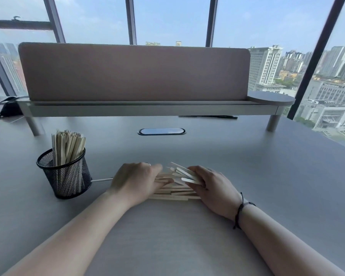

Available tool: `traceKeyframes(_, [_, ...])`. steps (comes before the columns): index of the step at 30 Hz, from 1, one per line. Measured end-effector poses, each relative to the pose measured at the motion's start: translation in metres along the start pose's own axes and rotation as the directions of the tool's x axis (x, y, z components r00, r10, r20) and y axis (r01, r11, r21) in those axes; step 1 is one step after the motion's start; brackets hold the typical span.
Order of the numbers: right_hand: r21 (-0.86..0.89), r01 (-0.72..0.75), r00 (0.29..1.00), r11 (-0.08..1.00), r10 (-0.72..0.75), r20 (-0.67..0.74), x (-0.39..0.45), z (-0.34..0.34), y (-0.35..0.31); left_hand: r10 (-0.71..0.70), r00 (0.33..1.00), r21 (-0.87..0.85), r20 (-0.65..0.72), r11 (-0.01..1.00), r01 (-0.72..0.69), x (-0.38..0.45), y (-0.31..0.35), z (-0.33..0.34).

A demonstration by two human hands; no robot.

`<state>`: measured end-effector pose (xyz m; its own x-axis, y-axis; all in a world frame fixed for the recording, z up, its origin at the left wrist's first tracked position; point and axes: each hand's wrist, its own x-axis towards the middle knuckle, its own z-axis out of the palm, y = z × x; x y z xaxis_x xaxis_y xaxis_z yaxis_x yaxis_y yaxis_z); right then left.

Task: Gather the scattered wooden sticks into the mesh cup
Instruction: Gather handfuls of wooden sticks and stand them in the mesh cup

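Note:
A black mesh cup (pixel 67 177) stands upright on the grey table at the left, with several wooden sticks (pixel 69 146) standing in it. A loose pile of wooden sticks (pixel 174 191) lies flat between my hands in the middle. My left hand (pixel 136 181) rests on the pile's left end, fingers pressing on the sticks. My right hand (pixel 213 184) is at the right end, its fingers closed around several sticks (pixel 184 172) that tilt up and to the left. One stick (pixel 102 179) pokes out left of my left hand, toward the cup.
A raised desk shelf with a grey partition (pixel 133 74) spans the back of the table (pixel 247 156). An oval cable port (pixel 161 131) lies in the table behind the pile. A dark object with cables (pixel 9 110) sits at the far left. Windows stand behind.

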<state>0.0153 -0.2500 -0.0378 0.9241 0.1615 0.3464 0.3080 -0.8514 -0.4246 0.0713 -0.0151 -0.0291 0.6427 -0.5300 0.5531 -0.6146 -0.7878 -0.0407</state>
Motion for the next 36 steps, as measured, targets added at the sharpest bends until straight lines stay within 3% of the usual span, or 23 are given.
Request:
traceKeyframes(5, [0.007,-0.004,0.999,1.000,0.004,-0.039,0.000,-0.002,0.003,-0.138,0.989,-0.055,0.052,0.989,0.141,0.001,-0.003,-0.009])
traceKeyframes(9, [0.038,-0.066,0.996,0.997,0.068,-0.058,0.002,-0.004,0.006,-0.335,0.940,-0.279,0.056,0.899,0.337,0.004,-0.009,-0.016])
traceKeyframes(17, [-0.039,-0.038,0.999,0.999,0.039,0.035,0.001,-0.002,-0.002,-0.447,0.892,-0.579,-0.074,0.747,0.326,0.021,-0.004,-0.040])
traceKeyframes(19, [-0.081,-0.028,0.997,0.996,0.034,0.068,0.000,0.001,-0.010,-0.508,0.861,-0.737,-0.038,0.595,0.319,0.026,-0.001,-0.047])
traceKeyframes(22, [-0.113,-0.025,0.994,0.993,0.037,0.107,-0.001,0.003,-0.019,-0.583,0.801,-0.942,0.135,0.176,0.286,0.031,0.009,-0.052])
traceKeyframes(24, [-0.138,-0.012,0.991,0.990,0.030,0.132,-0.003,0.003,-0.024,-0.588,0.784,-0.961,0.201,0.037,0.274,0.032,0.014,-0.052])
traceKeyframes(31, [-0.175,0.030,0.977,0.984,0.008,0.212,-0.001,0.010,-0.039,-0.577,0.794,-0.960,0.193,0.058,0.275,0.023,0.013,-0.035])
traceKeyframes(36, [-0.043,-0.024,0.987,0.999,0.030,0.158,0.010,0.022,-0.036,-0.537,0.832,-0.945,0.138,0.181,0.274,0.018,0.014,-0.023])
